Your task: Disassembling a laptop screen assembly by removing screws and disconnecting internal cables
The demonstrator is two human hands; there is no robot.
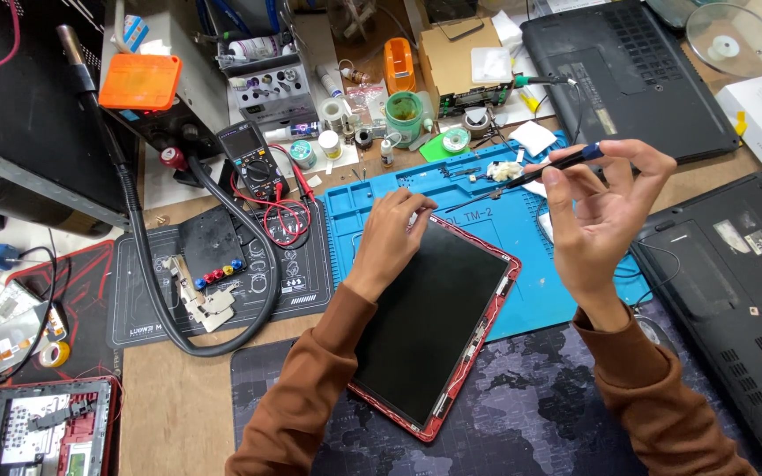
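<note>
On the bench, near edge: a dark map-patterned mat is laid, and the near end of a red-framed tablet rests on it.
Tablet: laid face up and askew, its far end over the blue work mat.
Left hand: pressed on the tablet's far-left corner, fingers curled, nothing gripped.
Right hand: raised above the blue mat, clamped on a blue-handled screwdriver pointing left.
Far side: a multimeter with red leads is seen left of the blue mat; a closed laptop lies at the far right.
</note>
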